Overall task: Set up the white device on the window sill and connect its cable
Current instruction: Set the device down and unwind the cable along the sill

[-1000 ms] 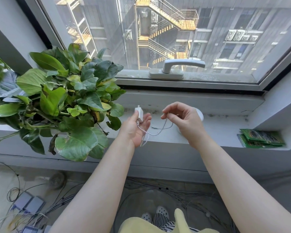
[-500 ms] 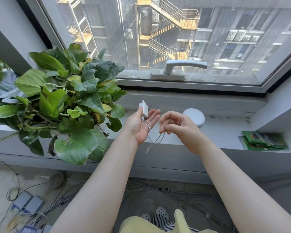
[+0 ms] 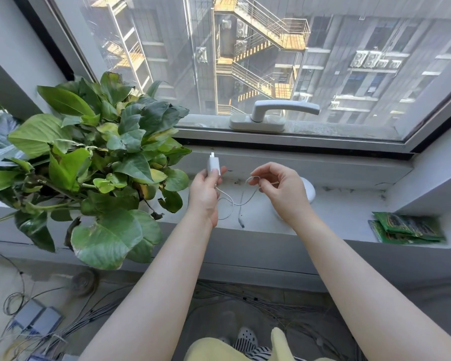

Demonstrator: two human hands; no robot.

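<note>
My left hand [image 3: 206,194] grips a small white plug adapter [image 3: 213,166], prongs pointing up, above the grey window sill [image 3: 349,212]. A thin white cable [image 3: 235,201] runs from the adapter in a loop to my right hand [image 3: 281,191], which pinches it between thumb and fingers. The cable's free end with its small connector [image 3: 241,222] dangles down between my hands. The round white device [image 3: 309,191] lies on the sill just behind my right hand, mostly hidden by it.
A large leafy potted plant [image 3: 94,162] fills the sill's left side, close to my left hand. Green packets [image 3: 406,227] lie on the sill at right. The window handle [image 3: 279,110] sits above. Loose wires and boxes [image 3: 37,321] cover the floor below.
My hands have drawn apart, pulling the cable out longer. The left hand turned and now grips the adapter upright. The right hand moved right, again covering most of the white device.
</note>
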